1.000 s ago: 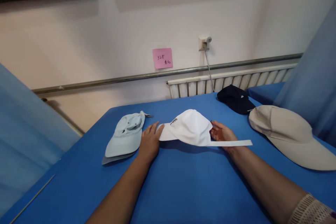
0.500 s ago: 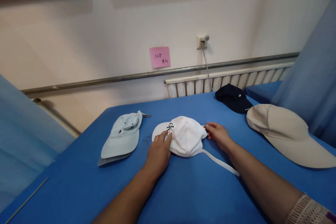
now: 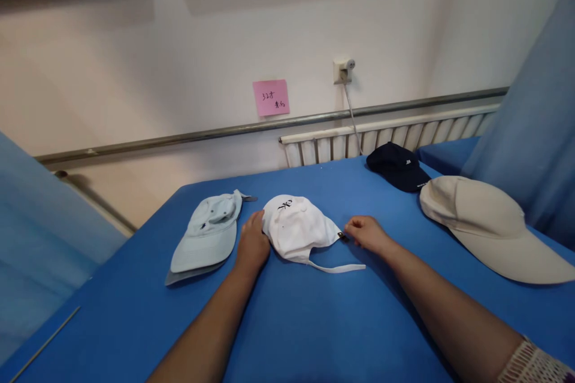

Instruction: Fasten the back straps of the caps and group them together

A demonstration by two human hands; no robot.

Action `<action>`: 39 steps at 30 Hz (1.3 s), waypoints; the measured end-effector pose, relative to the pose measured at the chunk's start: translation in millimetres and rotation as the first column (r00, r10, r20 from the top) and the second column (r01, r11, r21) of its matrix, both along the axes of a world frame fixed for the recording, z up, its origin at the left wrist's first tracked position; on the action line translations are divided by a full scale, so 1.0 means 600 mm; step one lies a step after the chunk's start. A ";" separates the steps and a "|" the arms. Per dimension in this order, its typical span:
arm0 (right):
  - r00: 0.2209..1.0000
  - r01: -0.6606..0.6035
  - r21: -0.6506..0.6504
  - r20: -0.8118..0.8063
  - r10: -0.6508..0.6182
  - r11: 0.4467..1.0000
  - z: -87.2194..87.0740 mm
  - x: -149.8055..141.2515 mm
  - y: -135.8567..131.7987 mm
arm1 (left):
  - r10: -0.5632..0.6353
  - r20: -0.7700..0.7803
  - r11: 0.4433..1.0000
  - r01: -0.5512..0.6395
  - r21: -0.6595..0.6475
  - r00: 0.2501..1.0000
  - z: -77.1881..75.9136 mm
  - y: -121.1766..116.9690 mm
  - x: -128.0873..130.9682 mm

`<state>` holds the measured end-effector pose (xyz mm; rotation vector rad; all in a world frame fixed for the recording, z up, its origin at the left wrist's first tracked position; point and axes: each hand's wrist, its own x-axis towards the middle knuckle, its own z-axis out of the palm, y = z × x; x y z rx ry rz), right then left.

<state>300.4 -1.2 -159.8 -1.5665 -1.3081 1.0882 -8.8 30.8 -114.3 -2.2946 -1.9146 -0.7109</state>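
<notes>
A white baseball cap [image 3: 299, 230] with black lettering lies on the blue table, its back turned to the right. My left hand [image 3: 253, 245] is closed against the cap's left side by the brim, with the fingertips partly hidden behind it. My right hand [image 3: 367, 233] pinches the small dark buckle [image 3: 343, 237] at the end of the cap's back. The loose white strap [image 3: 339, 268] trails rightward over the table below the buckle.
Left of my hands lies a pale blue cap [image 3: 206, 239]. A beige long-brimmed cap [image 3: 489, 221] and a navy cap [image 3: 395, 164] sit to the right. A thin stick [image 3: 45, 344] lies along the left edge of the blue table [image 3: 314, 323]. The wall stands behind.
The white cap has turned and shifted left, and its strap now points more to the right. My left hand has moved left; my right hand is a little lower, at the buckle.
</notes>
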 end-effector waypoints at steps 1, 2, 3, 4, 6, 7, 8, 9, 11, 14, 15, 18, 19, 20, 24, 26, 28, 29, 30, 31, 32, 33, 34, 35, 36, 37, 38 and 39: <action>1.000 0.002 0.004 0.012 -0.002 1.000 -0.001 0.003 0.001 | -0.010 0.026 0.998 0.008 0.067 1.000 0.009 -0.012 0.003; 1.000 0.002 0.008 0.018 -0.003 1.000 -0.002 0.006 0.003 | -0.037 0.053 0.991 0.030 0.131 0.998 0.018 -0.027 0.007; 1.000 0.000 0.011 0.018 0.000 1.000 -0.002 0.009 0.004 | -0.084 0.080 0.982 0.069 0.177 0.993 0.026 -0.043 0.012; 1.000 -0.012 0.018 0.015 0.011 1.000 -0.002 0.011 0.004 | -0.154 0.094 0.972 0.134 0.195 0.984 0.033 -0.061 0.020; 0.997 -0.079 0.058 0.021 0.078 0.995 0.000 0.014 0.002 | -0.332 0.095 0.936 0.315 0.156 0.939 0.042 -0.094 0.039; 0.991 -0.130 0.085 0.042 0.126 0.988 0.002 0.015 -0.001 | -0.430 0.087 0.901 0.421 0.107 0.899 0.043 -0.109 0.050; 0.981 -0.181 0.110 0.083 0.173 0.977 0.005 0.014 -0.004 | -0.523 0.080 0.852 0.521 0.048 0.849 0.042 -0.121 0.062; 0.968 -0.227 0.131 0.142 0.209 0.965 0.008 0.013 -0.009 | -0.605 0.069 0.794 0.607 -0.014 0.793 0.040 -0.131 0.073; 0.929 -0.278 0.150 0.292 0.226 0.949 0.017 0.011 -0.018 | -0.715 0.045 0.690 0.714 -0.120 0.698 0.032 -0.142 0.093; 0.865 -0.300 0.169 0.462 0.193 0.939 0.027 0.006 -0.028 | -0.769 0.009 0.623 0.752 -0.216 0.640 0.024 -0.143 0.110; 0.853 -0.308 0.174 0.486 0.190 0.935 0.028 0.005 -0.028 | -0.772 -0.001 0.619 0.750 -0.234 0.636 0.023 -0.142 0.111; 0.855 -0.321 0.190 0.480 0.197 0.928 0.022 0.006 -0.023 | -0.771 -0.030 0.619 0.738 -0.269 0.636 0.024 -0.141 0.111; 0.865 -0.318 0.197 0.460 0.199 0.927 0.018 0.007 -0.019 | -0.770 -0.041 0.622 0.734 -0.273 0.637 0.025 -0.141 0.110; 0.880 -0.312 0.204 0.432 0.201 0.928 0.014 0.009 -0.015 | -0.768 -0.052 0.626 0.730 -0.275 0.639 0.026 -0.141 0.110; 0.953 -0.263 0.209 0.208 0.220 0.942 0.005 0.013 -0.004 | -0.727 -0.097 0.676 0.685 -0.270 0.679 0.024 -0.137 0.105; 0.968 -0.252 0.155 0.052 0.246 0.955 0.009 0.011 -0.005 | -0.685 -0.112 0.719 0.642 -0.267 0.720 0.021 -0.130 0.100; 0.957 -0.268 0.094 -0.093 0.276 0.959 0.018 0.006 -0.012 | -0.642 -0.112 0.755 0.601 -0.262 0.759 0.018 -0.119 0.092; 0.943 -0.284 0.078 -0.154 0.293 0.956 0.023 0.003 -0.016 | -0.622 -0.104 0.770 0.583 -0.259 0.776 0.016 -0.113 0.087; 0.927 -0.304 0.075 -0.206 0.313 0.950 0.028 0.000 -0.021 | -0.605 -0.092 0.782 0.568 -0.255 0.791 0.015 -0.106 0.082; 0.910 -0.321 0.080 -0.249 0.330 0.944 0.033 -0.003 -0.025 | -0.589 -0.077 0.792 0.557 -0.249 0.804 0.012 -0.099 0.077; 0.894 -0.335 0.084 -0.285 0.345 0.939 0.037 -0.005 -0.029 | -0.578 -0.060 0.799 0.550 -0.241 0.814 0.010 -0.093 0.072; 0.881 -0.345 0.086 -0.313 0.355 0.934 0.040 -0.006 -0.032 | -0.572 -0.042 0.803 0.549 -0.232 0.819 0.007 -0.086 0.067; 0.873 -0.350 0.086 -0.332 0.358 0.933 0.043 -0.007 -0.033 | -0.569 -0.025 0.805 0.550 -0.223 0.822 0.005 -0.079 0.064; 0.871 -0.346 0.085 -0.341 0.354 0.934 0.044 -0.006 -0.034 | -0.566 -0.011 0.806 0.551 -0.217 0.824 0.002 -0.073 0.061; 0.875 -0.335 0.085 -0.342 0.343 0.938 0.045 -0.005 -0.033 | -0.562 -0.002 0.808 0.549 -0.216 0.827 0.000 -0.068 0.061; 0.884 -0.314 0.088 -0.337 0.324 0.945 0.044 -0.004 -0.031 | -0.558 0.006 0.809 0.546 -0.216 0.830 -0.002 -0.065 0.061; 0.896 -0.286 0.089 -0.327 0.299 0.954 0.042 -0.004 -0.029 | -0.556 0.015 0.810 0.546 -0.215 0.831 -0.003 -0.063 0.063; 0.908 -0.258 0.087 -0.318 0.273 0.962 0.040 -0.004 -0.027 | -0.561 0.024 0.807 0.552 -0.211 0.828 -0.002 -0.064 0.065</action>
